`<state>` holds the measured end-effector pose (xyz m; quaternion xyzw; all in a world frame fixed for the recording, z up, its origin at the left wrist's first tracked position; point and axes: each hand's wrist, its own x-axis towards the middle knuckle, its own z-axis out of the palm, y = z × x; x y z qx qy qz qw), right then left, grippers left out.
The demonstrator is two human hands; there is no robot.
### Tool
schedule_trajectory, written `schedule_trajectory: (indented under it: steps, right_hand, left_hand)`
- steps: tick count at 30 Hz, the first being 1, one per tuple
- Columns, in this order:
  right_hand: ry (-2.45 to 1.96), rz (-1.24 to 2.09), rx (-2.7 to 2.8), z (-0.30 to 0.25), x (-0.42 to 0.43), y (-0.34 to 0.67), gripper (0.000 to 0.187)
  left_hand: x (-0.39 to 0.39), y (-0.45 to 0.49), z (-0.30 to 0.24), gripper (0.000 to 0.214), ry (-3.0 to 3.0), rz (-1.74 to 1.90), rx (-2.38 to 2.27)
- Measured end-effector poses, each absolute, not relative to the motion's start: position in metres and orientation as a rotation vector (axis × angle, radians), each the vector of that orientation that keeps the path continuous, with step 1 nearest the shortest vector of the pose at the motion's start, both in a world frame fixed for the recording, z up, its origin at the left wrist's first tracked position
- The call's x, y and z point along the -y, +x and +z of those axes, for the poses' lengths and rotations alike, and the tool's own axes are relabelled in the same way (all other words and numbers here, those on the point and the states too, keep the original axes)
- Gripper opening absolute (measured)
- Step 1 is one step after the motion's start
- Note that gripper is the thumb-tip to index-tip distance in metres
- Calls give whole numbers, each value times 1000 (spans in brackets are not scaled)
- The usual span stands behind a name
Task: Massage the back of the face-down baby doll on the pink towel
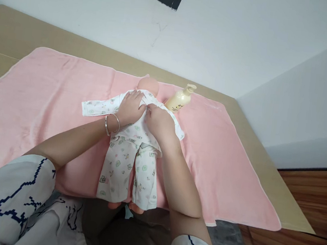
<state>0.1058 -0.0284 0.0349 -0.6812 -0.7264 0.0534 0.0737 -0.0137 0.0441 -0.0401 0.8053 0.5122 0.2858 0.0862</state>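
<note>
A baby doll (149,85) lies on its back, its head away from me and its feet toward me. It wears a white printed shirt (139,131) and matching trousers (119,168). My left hand (131,109) rests on the chest with its fingers stretched out over the cloth. Beside it my right hand (160,122) is closed, its fingertips pinching the shirt front near the middle. The small spot between the two hands is partly hidden by the fingers. One sleeve (97,107) stretches flat to the left; the other lies partly behind my right hand.
A pale yellow pump bottle (180,99) stands tilted in view, just right of the doll's head. Under everything a pink blanket (214,163) covers much of the tan table (287,203). Behind rises a white wall (220,38); wooden panels (314,198) are at the right.
</note>
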Motion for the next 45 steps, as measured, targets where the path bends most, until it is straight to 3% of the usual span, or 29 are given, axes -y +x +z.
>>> schedule_trajectory:
  steps: [12,25,36,45]
  right_hand:
    - [-1714,289,1992,-14,-19,135,46]
    - [-1899,123,1889,-11,-11,120,63]
    - [-1951,-57,2138,6,4,110,36]
    - [-1789,248,2027,-17,-23,138,51]
  left_hand:
    - [-6,-7,-26,48,2522,772,-1683]
    - [-17,-7,-32,52,2377,790,-1644]
    - [-46,-17,-33,45,2282,848,-1619]
    - [5,-2,-17,44,2532,744,-1715]
